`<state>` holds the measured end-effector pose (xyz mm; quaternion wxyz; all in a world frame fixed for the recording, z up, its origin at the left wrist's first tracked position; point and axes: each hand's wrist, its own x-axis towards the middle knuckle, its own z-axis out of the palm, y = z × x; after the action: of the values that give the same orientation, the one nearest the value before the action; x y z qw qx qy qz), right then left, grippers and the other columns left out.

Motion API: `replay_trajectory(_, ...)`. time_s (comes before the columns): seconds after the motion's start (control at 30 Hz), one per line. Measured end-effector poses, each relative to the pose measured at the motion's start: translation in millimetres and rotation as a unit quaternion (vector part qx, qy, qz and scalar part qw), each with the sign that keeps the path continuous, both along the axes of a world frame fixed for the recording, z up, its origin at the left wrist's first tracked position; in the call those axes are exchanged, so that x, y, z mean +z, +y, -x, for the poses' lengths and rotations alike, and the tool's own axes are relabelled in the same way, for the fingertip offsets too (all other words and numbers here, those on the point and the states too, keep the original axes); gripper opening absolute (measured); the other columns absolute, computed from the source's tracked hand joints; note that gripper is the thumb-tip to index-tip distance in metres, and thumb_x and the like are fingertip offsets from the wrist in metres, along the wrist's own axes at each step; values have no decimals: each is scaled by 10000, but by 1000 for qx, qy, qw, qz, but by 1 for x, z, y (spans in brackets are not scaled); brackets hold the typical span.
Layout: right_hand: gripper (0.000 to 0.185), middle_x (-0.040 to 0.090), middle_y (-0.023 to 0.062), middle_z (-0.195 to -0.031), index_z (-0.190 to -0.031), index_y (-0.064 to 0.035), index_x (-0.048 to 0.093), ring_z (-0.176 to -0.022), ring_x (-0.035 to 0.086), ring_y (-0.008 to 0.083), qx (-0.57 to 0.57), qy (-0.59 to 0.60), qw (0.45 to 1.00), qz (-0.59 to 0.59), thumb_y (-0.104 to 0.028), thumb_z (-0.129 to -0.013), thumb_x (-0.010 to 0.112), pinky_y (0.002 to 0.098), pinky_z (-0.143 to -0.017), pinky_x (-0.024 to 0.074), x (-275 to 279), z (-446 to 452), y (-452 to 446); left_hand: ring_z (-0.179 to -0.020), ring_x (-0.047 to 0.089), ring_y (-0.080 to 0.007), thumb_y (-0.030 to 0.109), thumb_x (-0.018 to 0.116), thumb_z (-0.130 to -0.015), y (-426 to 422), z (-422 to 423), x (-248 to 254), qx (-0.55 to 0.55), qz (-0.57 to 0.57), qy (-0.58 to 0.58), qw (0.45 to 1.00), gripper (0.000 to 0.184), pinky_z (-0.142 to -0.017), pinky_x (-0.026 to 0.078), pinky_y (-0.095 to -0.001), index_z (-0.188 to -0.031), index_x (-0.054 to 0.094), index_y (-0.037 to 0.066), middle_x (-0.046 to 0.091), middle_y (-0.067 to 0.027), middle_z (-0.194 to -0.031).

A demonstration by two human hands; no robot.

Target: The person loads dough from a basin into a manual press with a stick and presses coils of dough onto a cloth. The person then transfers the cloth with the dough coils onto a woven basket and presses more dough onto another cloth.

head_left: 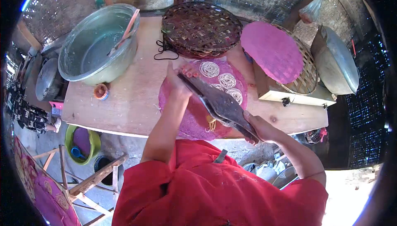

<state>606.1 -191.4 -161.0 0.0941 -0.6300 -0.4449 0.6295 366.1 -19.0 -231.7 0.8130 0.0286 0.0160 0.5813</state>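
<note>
Grasping a dark, two-layered press (223, 101) by both ends, with left hand (180, 86) outstretched and right hand (263, 127) closer in, elbow bent; held aslant above a round, grainy purple mat (192, 120) bearing lacy coils of pale strands (209, 69), on a smooth wooden table (111, 106).

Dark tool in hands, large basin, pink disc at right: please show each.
Dark tool (222, 102): head view, middle of body.
Large basin (117, 66): head view, outer wall.
Pink disc (271, 52): head view, upper face.
</note>
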Motion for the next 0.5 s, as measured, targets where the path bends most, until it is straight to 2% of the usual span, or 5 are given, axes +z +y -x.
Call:
replay_trajectory(0.2, 762, 531, 68, -526, -684, -24, 550, -409, 506, 148, 14, 20, 1000, 17, -687, -881, 233, 292, -379, 406, 33, 16, -12, -469, 358, -96, 502, 302, -919, -20, 18, 15, 29, 9, 35, 999, 431, -527, 355, -269, -684, 376, 149, 317, 56, -526)
replay_trajectory(0.27, 761, 528, 68, -524, -686, -25, 545, -403, 502, 146, 14, -13, 999, 35, -688, -882, 226, 289, -375, 403, 38, 6, -17, -462, 356, -95, 499, 298, -919, -28, 9, 11, 16, 8, -5, 1000, 427, -509, 349, -265, -682, 372, 152, 324, 58, -521)
replay_trajectory(0.33, 744, 517, 60, -518, -688, -26, 532, -401, 499, 141, 11, -31, 999, 17, -678, -887, 236, 286, -368, 398, 39, 3, -16, -448, 352, -93, 505, 303, -916, -26, 4, 15, 16, 15, 4, 1000, 430, -495, 344, -258, -672, 364, 157, 315, 62, -506)
replay_trajectory(0.4, 700, 545, 71, -548, -814, -6, 562, -421, 525, 142, 18, -43, 998, -32, -637, -907, 273, 269, -385, 415, 37, 3, -11, -433, 347, -89, 500, 305, -919, -17, 2, 21, 30, -24, 20, 999, 430, -480, 340, -251, -652, 351, 166, 302, 64, -491)
replay_trajectory(0.5, 711, 531, 65, -527, -750, -15, 557, -419, 521, 142, 23, -27, 998, -56, -641, -907, 259, 273, -386, 414, 23, 12, -8, -420, 345, -85, 509, 313, -918, -13, 14, 31, 36, -15, 28, 999, 444, -471, 343, -249, -624, 338, 177, 302, 66, -479)
